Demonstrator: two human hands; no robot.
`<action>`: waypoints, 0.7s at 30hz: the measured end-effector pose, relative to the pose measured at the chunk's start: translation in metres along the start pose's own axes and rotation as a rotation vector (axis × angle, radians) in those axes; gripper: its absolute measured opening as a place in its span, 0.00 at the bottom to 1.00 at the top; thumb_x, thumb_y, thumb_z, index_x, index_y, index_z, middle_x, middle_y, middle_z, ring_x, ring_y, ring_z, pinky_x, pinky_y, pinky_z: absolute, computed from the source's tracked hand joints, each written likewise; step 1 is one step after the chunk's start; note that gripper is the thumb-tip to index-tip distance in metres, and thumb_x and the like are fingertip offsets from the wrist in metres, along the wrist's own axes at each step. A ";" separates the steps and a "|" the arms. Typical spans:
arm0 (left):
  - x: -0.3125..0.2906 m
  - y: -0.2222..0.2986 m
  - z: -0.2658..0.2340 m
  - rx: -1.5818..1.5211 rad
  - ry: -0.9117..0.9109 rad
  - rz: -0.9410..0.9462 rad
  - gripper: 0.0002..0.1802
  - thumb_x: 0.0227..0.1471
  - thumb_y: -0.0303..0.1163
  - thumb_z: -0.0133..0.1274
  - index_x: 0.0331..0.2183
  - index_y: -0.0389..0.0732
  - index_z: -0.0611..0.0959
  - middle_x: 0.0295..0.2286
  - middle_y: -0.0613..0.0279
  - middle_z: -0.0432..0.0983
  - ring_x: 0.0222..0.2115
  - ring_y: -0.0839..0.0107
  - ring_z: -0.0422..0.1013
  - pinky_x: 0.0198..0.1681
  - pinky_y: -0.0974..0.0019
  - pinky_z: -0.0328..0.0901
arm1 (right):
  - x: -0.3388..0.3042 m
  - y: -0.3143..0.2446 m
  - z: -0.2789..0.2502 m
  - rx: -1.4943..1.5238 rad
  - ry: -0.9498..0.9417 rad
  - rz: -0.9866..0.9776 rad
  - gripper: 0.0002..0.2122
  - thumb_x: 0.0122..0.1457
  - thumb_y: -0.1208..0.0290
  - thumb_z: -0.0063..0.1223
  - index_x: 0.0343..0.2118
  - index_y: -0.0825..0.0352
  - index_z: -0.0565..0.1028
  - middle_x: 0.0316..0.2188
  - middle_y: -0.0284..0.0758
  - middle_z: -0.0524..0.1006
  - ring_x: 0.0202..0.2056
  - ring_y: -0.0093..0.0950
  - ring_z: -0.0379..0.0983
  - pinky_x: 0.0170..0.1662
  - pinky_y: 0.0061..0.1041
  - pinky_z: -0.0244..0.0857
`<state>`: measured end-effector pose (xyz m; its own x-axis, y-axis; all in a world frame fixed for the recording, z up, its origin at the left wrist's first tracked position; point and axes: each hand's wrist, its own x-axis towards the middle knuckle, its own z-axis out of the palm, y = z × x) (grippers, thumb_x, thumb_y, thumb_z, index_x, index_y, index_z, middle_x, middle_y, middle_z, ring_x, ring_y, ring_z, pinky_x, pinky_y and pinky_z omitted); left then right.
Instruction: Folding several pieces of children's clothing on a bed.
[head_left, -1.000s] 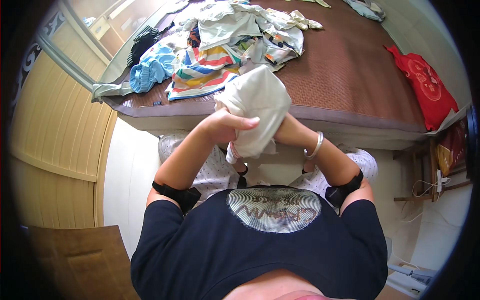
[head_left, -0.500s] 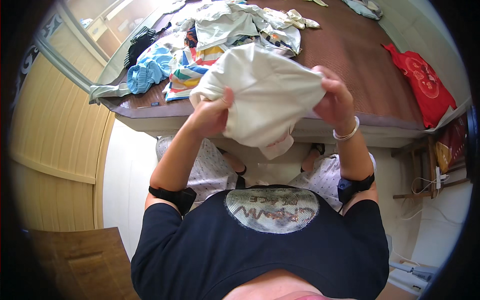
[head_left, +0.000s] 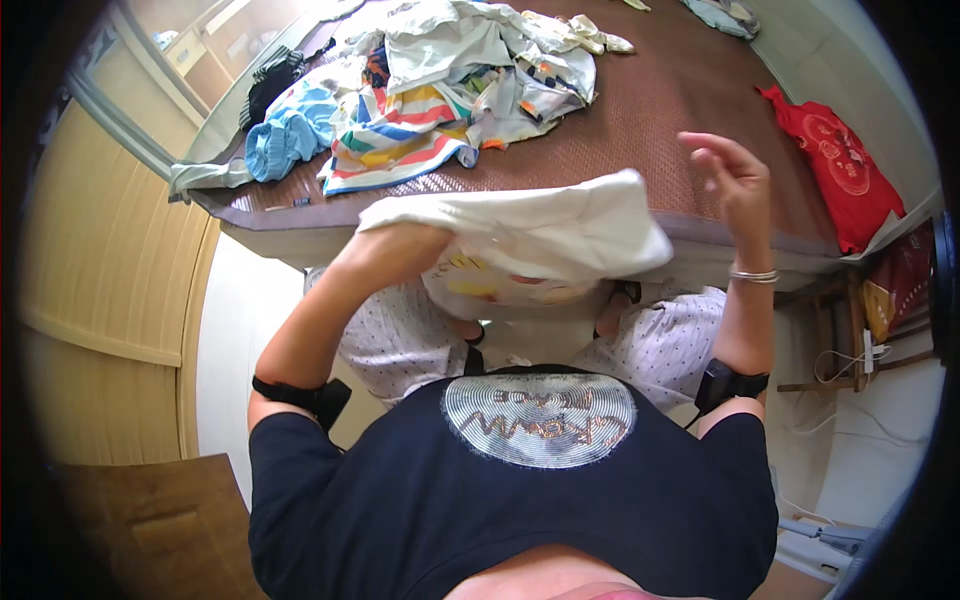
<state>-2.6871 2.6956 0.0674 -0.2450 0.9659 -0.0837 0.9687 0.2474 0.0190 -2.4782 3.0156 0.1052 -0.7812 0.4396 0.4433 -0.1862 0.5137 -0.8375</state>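
A white garment with a yellow and red print hangs in the air in front of my knees, before the bed's near edge. My left hand grips its left end, fingers hidden behind the cloth. The garment's right end is loose and slightly blurred. My right hand is raised to the right of the garment, apart from it, with loosely bent fingers and nothing in them. Beyond the garment, a striped multicoloured cloth lies at the near edge of a clothes pile on the bed.
The bed has a brown woven mat. Its pile includes a white shirt, light-blue shorts and dark striped clothing. A red bag lies at the bed's right edge. A wooden rack with cables stands below it.
My right hand has let go of the white garment and moved up and right. The garment has turned and dropped lower, showing its print, while my left hand keeps its end.
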 end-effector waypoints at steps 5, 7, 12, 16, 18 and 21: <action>0.009 0.015 -0.010 -0.030 0.241 0.048 0.11 0.42 0.27 0.45 0.31 0.37 0.79 0.29 0.50 0.75 0.31 0.56 0.72 0.35 0.58 0.66 | -0.039 0.014 0.114 -0.174 -0.296 -0.313 0.26 0.40 0.61 0.65 0.42 0.67 0.69 0.44 0.41 0.69 0.47 0.35 0.65 0.50 0.32 0.59; 0.011 0.021 -0.014 -0.051 0.127 0.019 0.11 0.41 0.27 0.46 0.31 0.37 0.79 0.30 0.49 0.75 0.31 0.55 0.72 0.35 0.58 0.66 | -0.058 0.018 0.156 -0.148 -0.085 -0.514 0.29 0.39 0.58 0.66 0.41 0.66 0.65 0.40 0.43 0.63 0.45 0.41 0.60 0.49 0.34 0.57; 0.005 0.025 -0.023 -0.071 0.183 -0.018 0.12 0.40 0.26 0.46 0.30 0.36 0.79 0.29 0.48 0.74 0.32 0.54 0.72 0.35 0.58 0.66 | -0.075 0.031 0.201 -0.374 0.008 -0.514 0.27 0.45 0.61 0.62 0.45 0.67 0.62 0.41 0.42 0.63 0.43 0.37 0.62 0.48 0.34 0.57; 0.003 0.023 -0.022 -0.038 0.208 0.013 0.14 0.40 0.26 0.47 0.33 0.36 0.78 0.30 0.48 0.74 0.31 0.54 0.72 0.35 0.58 0.66 | -0.057 0.044 0.196 0.489 -0.003 -0.149 0.17 0.48 0.72 0.57 0.41 0.68 0.67 0.37 0.42 0.67 0.35 0.32 0.66 0.39 0.28 0.61; 0.001 0.021 -0.019 -0.019 0.152 -0.006 0.14 0.41 0.25 0.46 0.34 0.36 0.78 0.30 0.49 0.75 0.30 0.55 0.72 0.34 0.59 0.66 | -0.046 0.047 0.177 -0.198 -0.279 -0.310 0.10 0.46 0.71 0.59 0.31 0.68 0.73 0.30 0.39 0.72 0.31 0.31 0.67 0.35 0.28 0.61; -0.007 0.018 -0.014 0.014 0.175 0.055 0.13 0.42 0.25 0.47 0.35 0.37 0.77 0.30 0.53 0.75 0.28 0.58 0.73 0.31 0.62 0.67 | -0.030 0.040 0.137 -0.162 -0.089 -0.345 0.07 0.45 0.72 0.60 0.21 0.66 0.71 0.23 0.34 0.72 0.30 0.27 0.67 0.34 0.27 0.60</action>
<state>-2.6686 2.6942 0.0824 -0.1930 0.9769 0.0920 0.9811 0.1934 0.0050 -2.5439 2.9217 0.0143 -0.7387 0.1586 0.6550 -0.3561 0.7333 -0.5792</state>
